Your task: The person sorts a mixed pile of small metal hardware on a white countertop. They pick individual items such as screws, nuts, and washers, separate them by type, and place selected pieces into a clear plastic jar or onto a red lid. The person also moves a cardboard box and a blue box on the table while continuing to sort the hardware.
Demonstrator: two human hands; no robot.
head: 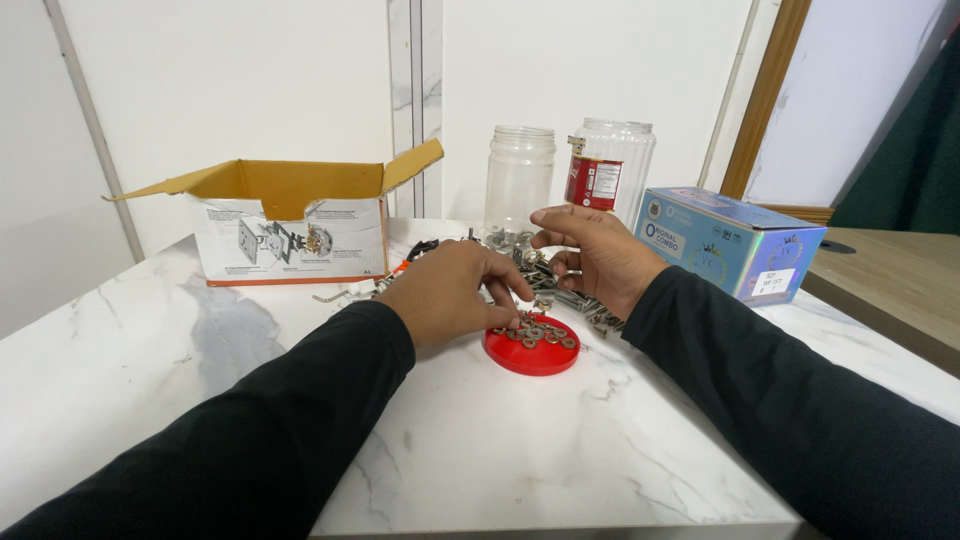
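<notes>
Over red lid [532, 352], left hand [450, 295] palm-down

White marble-patterned tabletop [520, 450] with grey veins. On it, a round red plastic lid [533, 352] carrying silvery metal washers [540, 334]. Black sleeves [300, 420] on both arms. At the far edge, a white-and-orange cardboard box [290, 222], brown inside; at the right edge, a blue printed carton [730, 240].
</notes>
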